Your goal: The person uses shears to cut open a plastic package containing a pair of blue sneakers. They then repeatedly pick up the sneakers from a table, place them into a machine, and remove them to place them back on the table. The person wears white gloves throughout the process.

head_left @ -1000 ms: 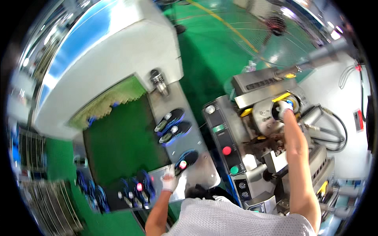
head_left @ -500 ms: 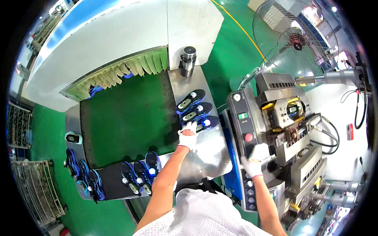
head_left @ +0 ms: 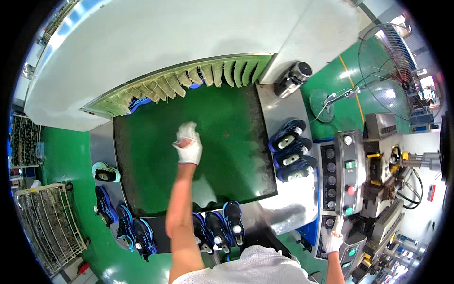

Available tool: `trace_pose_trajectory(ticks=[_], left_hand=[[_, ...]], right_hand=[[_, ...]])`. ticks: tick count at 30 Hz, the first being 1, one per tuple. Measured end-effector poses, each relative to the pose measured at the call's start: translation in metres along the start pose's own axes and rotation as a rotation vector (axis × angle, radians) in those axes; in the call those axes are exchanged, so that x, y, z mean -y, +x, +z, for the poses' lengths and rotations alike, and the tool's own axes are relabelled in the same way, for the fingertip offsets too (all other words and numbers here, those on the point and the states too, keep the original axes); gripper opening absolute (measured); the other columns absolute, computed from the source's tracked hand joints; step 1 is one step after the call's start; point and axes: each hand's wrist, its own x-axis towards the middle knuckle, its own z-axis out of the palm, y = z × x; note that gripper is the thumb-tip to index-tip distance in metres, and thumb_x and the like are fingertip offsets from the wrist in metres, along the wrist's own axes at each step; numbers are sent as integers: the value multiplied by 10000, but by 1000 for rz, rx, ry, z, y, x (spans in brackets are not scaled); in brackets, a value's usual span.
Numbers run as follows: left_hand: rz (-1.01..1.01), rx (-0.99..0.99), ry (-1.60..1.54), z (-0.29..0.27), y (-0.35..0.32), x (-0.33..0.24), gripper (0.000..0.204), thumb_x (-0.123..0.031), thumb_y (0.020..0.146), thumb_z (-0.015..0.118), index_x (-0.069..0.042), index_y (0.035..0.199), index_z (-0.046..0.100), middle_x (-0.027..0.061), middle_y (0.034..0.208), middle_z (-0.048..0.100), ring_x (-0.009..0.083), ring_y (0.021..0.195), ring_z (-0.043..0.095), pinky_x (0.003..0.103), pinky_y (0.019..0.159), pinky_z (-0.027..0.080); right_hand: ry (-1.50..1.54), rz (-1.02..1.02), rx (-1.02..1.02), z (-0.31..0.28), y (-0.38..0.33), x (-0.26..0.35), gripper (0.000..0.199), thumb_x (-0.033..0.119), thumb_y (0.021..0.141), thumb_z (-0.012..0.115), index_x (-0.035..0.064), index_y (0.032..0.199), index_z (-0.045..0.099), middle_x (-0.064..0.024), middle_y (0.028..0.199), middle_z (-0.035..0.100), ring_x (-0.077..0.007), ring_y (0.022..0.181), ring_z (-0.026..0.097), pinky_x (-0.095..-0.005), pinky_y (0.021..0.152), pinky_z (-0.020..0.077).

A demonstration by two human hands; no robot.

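1. Black-and-blue sneakers (head_left: 124,223), three in a row, lie on the left end of the worktop (head_left: 100,142); a lone shoe with a pale aqua rim (head_left: 107,174) sits just above them.
2. Green conveyor belt (head_left: 151,175) fills the middle. Above it hangs the left hand (head_left: 188,143), white-gloved and slightly blurred; thumb and fingers look apart, with nothing seen in that grip.
3. My judgement of the step in hand: a bare reach across the belt, toward the fabric strip curtain (head_left: 163,87). Blue shoe parts (head_left: 137,104) show below its strips. Taking one from here would call for the hand to go farther in and low, fingers spread.
4. Near the person's body, another sneaker trio (head_left: 216,228) stands side by side, beside the reaching forearm.
5. Along the right side of the belt lies a third trio (head_left: 293,152), below a steel flask (head_left: 294,79).
6. Farthest right, the gloved right hand (head_left: 333,238) is at the control panel (head_left: 339,180), fingertips just below a green button (head_left: 349,210). I cannot tell whether it presses anything, or how closed that grip is.
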Motion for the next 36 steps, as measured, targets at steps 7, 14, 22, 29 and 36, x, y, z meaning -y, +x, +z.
trace_pose_trajectory(ticks=[7,14,22,29,36], left_hand=[[-479,87,438,-84,191,186,501,-377,975,577,-30,1335,608,250,1321,632,399,1276,567,513,1054,454],[-439,278,617,-31,159,387,472,-429,965,515,-107,1269,677,198,1342,634,366,1255,570,473,1068,453],[-385,185,511,-58,135,277,520,-423,1078,369,-45,1379,562,243,1405,555,450,1321,472,506,1105,382],[-104,43,49,-84,-2,68,179,-124,984,617,-44,1144,633,182,1128,623,345,1074,622,436,950,500],[167,584,-447,-133,-96,-221,144,-132,818,758,-50,918,696,147,1022,689,312,928,678,416,855,551]], right_hand=[[155,464,400,28,-77,-23,847,319,757,753,-13,1477,454,-258,1458,529,-342,1336,543,-370,1136,395],[480,686,469,56,-114,-32,554,325,784,785,1,1213,648,-177,1123,712,-303,1028,687,-385,904,555],[299,566,734,20,-101,22,687,359,821,749,8,1388,582,-251,1324,645,-383,1238,619,-423,1071,476],[452,290,585,31,-73,54,760,523,913,636,58,1490,468,-169,1441,584,-372,1349,524,-440,1137,387],[803,-154,387,-91,-37,134,798,444,865,726,23,1481,441,-247,1480,498,-385,1362,502,-494,1116,406]])
